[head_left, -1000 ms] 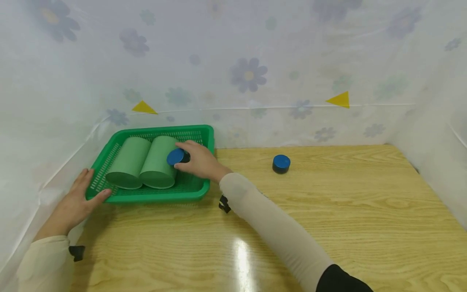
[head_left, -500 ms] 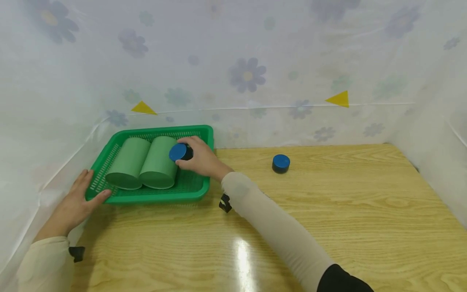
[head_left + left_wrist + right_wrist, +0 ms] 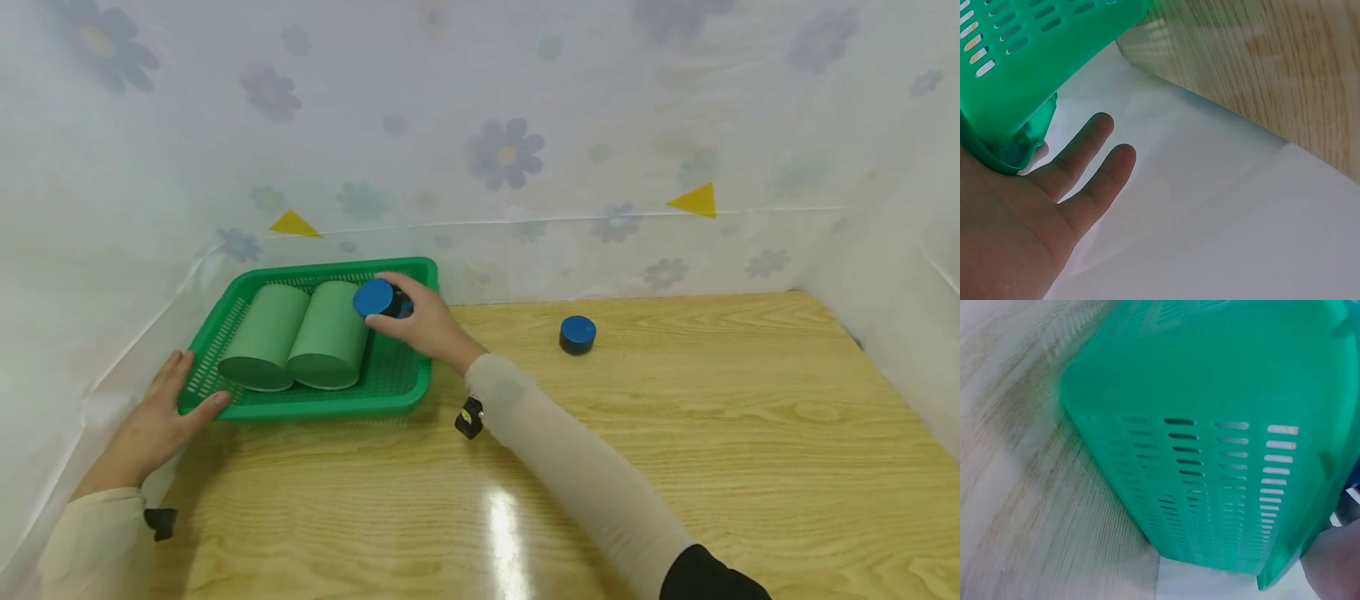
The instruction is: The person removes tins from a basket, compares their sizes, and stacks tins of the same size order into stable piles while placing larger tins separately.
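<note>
My right hand (image 3: 429,323) pinches a short round blue-topped, dark-sided jar-like object (image 3: 373,298), tilted, over the right part of a green plastic basket (image 3: 330,406). Two pale green cylinders, a left one (image 3: 266,333) and a right one (image 3: 330,333), lie side by side in the basket. At the basket's front left corner rests my left hand (image 3: 150,429), thumb at the front rim and fingers along the left side. The left wrist view shows two of its fingers (image 3: 1100,181) extended, apart from the plastic. In the right wrist view, the basket wall (image 3: 1210,394) hides most of the held object.
A similar blue-topped round object (image 3: 577,335) stands on the wooden table (image 3: 637,433), right of the basket. White flowered sheeting (image 3: 510,100) encloses the back and sides. Two yellow triangles, a left one (image 3: 295,224) and a right one (image 3: 693,201), mark the back sheet.
My right hand has shifted slightly up and to the right with the blue-topped object, away from the right cylinder's middle. The left hand and basket stay nearly still.
</note>
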`<action>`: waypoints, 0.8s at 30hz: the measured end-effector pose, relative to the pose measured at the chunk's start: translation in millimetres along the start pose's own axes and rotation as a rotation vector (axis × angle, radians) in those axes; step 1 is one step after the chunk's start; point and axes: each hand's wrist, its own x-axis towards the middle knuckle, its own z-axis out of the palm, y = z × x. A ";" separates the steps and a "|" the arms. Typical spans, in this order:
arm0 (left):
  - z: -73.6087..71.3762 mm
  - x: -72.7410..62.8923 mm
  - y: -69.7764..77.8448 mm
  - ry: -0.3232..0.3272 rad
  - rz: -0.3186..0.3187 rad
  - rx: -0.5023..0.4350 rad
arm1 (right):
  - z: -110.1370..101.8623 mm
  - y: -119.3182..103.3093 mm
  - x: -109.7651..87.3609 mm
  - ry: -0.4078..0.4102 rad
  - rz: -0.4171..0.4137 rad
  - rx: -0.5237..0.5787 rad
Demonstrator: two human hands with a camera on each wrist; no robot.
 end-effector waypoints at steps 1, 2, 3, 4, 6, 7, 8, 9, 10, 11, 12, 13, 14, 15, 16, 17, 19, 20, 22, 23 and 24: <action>0.3 0.1 0.3 0.001 0.002 0.002 | -2.0 0.2 -1.7 0.010 -0.006 0.011; 0.4 0.1 0.6 -0.001 0.000 -0.002 | -4.2 -0.1 -3.5 0.018 -0.013 0.021; 0.4 0.1 0.7 -0.002 -0.001 -0.002 | -6.7 -0.4 -5.3 0.026 -0.019 0.028; 0.4 0.0 0.7 -0.003 -0.002 -0.002 | -9.2 -1.0 -7.0 0.035 -0.025 0.034; 0.3 -0.2 0.3 -0.007 -0.006 -0.002 | -14.4 -2.8 -10.4 0.050 -0.035 0.037; 0.2 -0.3 0.1 -0.008 -0.008 -0.002 | -17.0 -3.8 -12.1 0.056 -0.039 0.038; 0.1 -0.6 -0.2 -0.009 -0.009 -0.003 | -19.7 -4.6 -13.7 0.061 -0.042 0.044; 0.1 -0.7 -0.5 -0.007 -0.009 -0.002 | -22.3 -5.3 -15.4 0.068 -0.047 0.047; 0.1 -0.9 -0.9 -0.006 -0.007 -0.002 | -24.9 -6.2 -17.2 0.076 -0.052 0.049; 0.1 -1.0 -1.1 -0.004 -0.006 -0.002 | -27.5 -6.9 -18.8 0.083 -0.054 0.062; 0.1 -1.0 -1.2 -0.002 -0.004 -0.002 | -30.2 -7.4 -20.6 0.089 -0.055 0.077; 0.1 -1.0 -1.2 -0.001 -0.002 -0.003 | -32.7 -7.3 -22.2 0.094 -0.057 0.091; 0.2 -0.9 -1.3 0.000 0.000 -0.003 | -35.2 -7.3 -24.0 0.100 -0.059 0.103; 0.2 -0.7 -1.2 0.000 0.001 -0.003 | -37.7 -7.2 -25.9 0.105 -0.063 0.109; 0.3 -0.4 -1.0 -0.002 0.001 -0.003 | -40.1 -6.2 -27.8 0.111 -0.061 0.111; 0.4 -0.2 -1.0 -0.004 -0.001 0.000 | -42.5 -5.1 -29.8 0.116 -0.061 0.112; 0.4 0.0 -1.3 -0.010 -0.003 0.004 | -46.8 -2.9 -33.7 0.122 -0.060 0.093; 0.4 0.1 -1.5 -0.012 -0.005 0.005 | -48.7 -2.0 -35.7 0.126 -0.060 0.081; 0.2 0.3 -1.9 -0.012 -0.004 0.006 | -52.1 0.5 -39.2 0.135 -0.059 0.046; 0.1 0.3 -2.1 -0.011 -0.002 0.006 | -53.7 1.3 -40.8 0.140 -0.063 0.030; -0.1 0.4 -2.0 -0.008 -0.001 0.003 | -55.1 2.0 -42.4 0.144 -0.066 0.016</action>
